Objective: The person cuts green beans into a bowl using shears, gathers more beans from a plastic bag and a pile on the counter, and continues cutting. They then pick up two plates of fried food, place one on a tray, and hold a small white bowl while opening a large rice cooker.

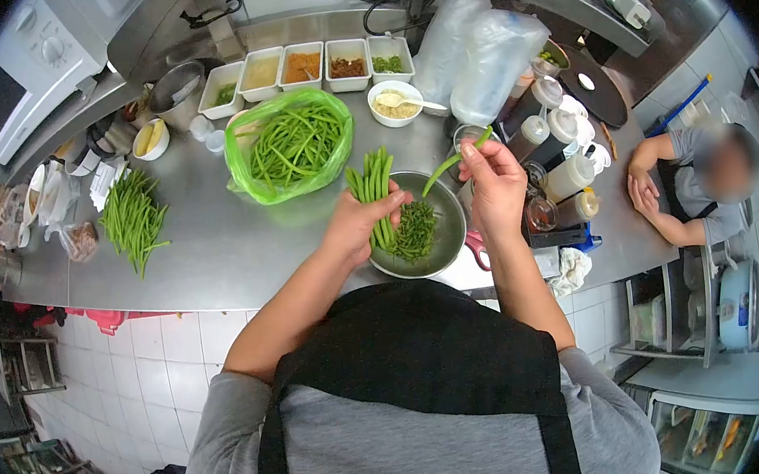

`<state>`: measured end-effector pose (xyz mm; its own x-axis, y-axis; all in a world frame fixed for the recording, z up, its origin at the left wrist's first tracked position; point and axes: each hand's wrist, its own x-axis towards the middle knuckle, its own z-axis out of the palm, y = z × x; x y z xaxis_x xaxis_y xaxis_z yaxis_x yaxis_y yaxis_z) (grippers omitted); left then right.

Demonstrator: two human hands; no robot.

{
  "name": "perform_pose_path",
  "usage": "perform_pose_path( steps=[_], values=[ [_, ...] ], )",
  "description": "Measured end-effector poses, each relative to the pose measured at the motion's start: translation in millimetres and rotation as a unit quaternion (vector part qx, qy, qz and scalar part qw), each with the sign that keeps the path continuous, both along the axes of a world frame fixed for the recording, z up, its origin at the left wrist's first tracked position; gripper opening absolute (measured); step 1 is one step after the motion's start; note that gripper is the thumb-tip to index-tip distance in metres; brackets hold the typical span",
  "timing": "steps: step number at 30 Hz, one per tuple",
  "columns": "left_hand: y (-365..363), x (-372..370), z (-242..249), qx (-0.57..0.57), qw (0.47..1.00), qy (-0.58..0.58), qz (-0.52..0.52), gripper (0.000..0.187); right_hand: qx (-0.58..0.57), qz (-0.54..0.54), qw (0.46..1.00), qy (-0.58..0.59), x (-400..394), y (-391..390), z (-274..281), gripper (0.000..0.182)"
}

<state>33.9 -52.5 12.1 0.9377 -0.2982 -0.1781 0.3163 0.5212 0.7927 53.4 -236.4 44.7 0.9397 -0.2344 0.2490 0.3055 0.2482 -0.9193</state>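
My left hand (pixel 358 223) is closed around a bunch of green beans (pixel 372 178), held upright over the left part of a metal bowl (pixel 449 244). Small cut-off green bits (pixel 416 232) lie in that bowl. To the right, above the bowl's rim, my right hand (pixel 495 180) pinches a single green bean (pixel 454 158) between thumb and fingers. The bean slants down to the left. Beyond my left hand stands a bright green plastic bag (pixel 240 182) full of loose green beans (pixel 293 145). A pile of green beans (pixel 134 219) lies on the steel counter at the left.
White trays of chopped ingredients (pixel 301 64) line the back. A white bowl with a spoon (pixel 396 103) stands before them. Squeeze bottles (pixel 568 178) crowd the right, near red-handled scissors (pixel 478 250) and a cloth (pixel 572 266). Another person (pixel 688 171) leans on the counter's right end.
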Motion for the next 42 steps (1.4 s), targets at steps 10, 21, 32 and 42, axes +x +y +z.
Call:
perform_pose_path(
  steps=[10, 21, 32, 42],
  values=[
    [-4.9, -2.8, 15.7, 0.047, 0.999, -0.021, -0.017, 0.02, -0.104, -0.048, 0.99, -0.087, -12.3, 3.0, 2.3, 0.012],
    [-8.1, -6.6, 25.1, 0.033, 0.989, -0.118, 0.084, 0.016, 0.177, 0.101, 0.973, 0.104, -21.6, 4.1, -31.8, 0.007],
    [-0.1, -6.2, 42.5, 0.029, 0.985, -0.161, 0.053, 0.023, 0.21, 0.143, 0.939, 0.231, -38.7, 24.1, -52.1, 0.012],
    [10.9, 16.0, 1.8, 0.363, 0.909, -0.203, 0.02, 0.028, -0.196, -0.083, 0.975, -0.057, -20.6, -23.3, 5.6, 0.009]
  ],
)
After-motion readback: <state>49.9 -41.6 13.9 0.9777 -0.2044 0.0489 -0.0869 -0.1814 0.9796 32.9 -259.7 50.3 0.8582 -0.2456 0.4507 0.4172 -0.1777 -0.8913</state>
